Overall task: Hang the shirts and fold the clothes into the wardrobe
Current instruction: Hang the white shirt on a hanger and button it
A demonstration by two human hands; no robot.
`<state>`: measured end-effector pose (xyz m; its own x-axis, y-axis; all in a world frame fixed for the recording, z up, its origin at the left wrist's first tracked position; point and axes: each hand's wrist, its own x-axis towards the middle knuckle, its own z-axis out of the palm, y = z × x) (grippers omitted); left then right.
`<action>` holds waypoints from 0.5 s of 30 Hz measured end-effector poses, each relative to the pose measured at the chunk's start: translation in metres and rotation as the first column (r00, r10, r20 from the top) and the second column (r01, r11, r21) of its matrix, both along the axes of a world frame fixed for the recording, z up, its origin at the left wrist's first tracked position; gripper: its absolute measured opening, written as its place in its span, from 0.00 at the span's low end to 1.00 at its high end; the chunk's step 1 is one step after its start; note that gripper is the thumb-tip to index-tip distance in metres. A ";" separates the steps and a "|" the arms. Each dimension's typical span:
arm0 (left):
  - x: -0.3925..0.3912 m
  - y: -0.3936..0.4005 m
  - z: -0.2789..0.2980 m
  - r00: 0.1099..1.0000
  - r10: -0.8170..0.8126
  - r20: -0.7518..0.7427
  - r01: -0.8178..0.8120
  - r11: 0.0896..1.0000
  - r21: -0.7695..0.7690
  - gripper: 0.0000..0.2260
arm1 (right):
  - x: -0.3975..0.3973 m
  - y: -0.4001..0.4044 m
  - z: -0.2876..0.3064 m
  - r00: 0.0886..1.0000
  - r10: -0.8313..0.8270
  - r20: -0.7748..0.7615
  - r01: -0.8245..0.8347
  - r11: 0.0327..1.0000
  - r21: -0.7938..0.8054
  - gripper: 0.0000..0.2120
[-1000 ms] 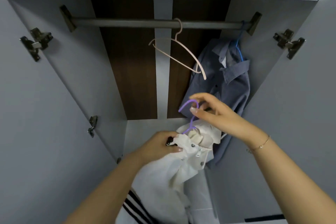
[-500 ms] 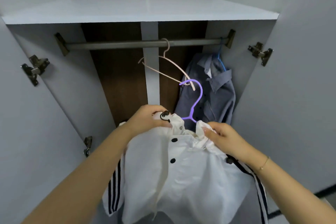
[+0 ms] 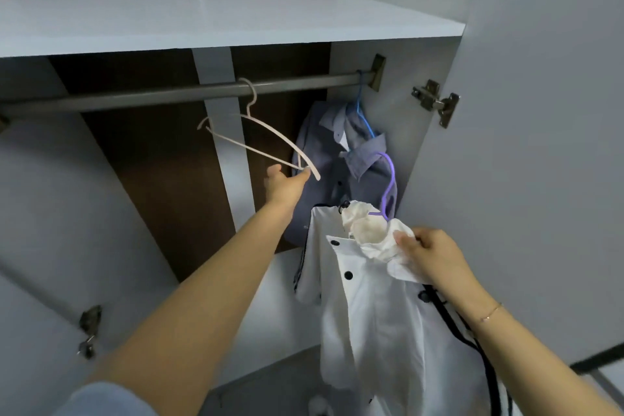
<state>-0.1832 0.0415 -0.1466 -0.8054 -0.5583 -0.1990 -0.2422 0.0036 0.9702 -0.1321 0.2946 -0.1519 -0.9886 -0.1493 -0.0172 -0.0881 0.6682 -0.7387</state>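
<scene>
My right hand (image 3: 435,257) grips the collar of a white shirt (image 3: 368,307) with black buttons and black stripes. The shirt sits on a purple hanger (image 3: 390,179) whose hook stands up free, below the rail (image 3: 152,98). My left hand (image 3: 285,184) reaches up with fingers stretched out, and a fingertip touches the lower end of an empty beige hanger (image 3: 270,135) hooked on the rail. A grey-blue shirt (image 3: 337,172) hangs on a blue hanger (image 3: 363,111) at the rail's right end, just behind the white shirt.
A white shelf (image 3: 202,20) runs across above the rail. The open right door (image 3: 540,145) with its hinge (image 3: 435,101) stands close beside my right hand. The left door carries a hinge (image 3: 89,321) low down. The wardrobe floor (image 3: 280,297) lies below.
My left hand let go of the white shirt and rose to the beige hanger. The white shirt, held by my right hand alone, has shifted right and hangs down.
</scene>
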 end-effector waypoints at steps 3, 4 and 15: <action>-0.044 -0.006 -0.013 0.993 0.042 0.114 -0.043 0.999 0.005 0.34 | -0.043 -0.016 -0.009 1.000 -0.005 -0.006 0.005 1.000 -0.022 0.17; -0.059 -0.009 -0.018 0.988 0.042 0.145 -0.039 0.999 -0.023 0.33 | -0.058 -0.020 -0.012 1.000 -0.004 -0.006 0.004 0.999 -0.039 0.17; -0.090 -0.043 -0.028 0.991 0.097 0.096 -0.083 0.987 -0.134 0.20 | -0.184 -0.083 -0.007 0.996 0.074 0.055 -0.051 0.938 -0.344 0.17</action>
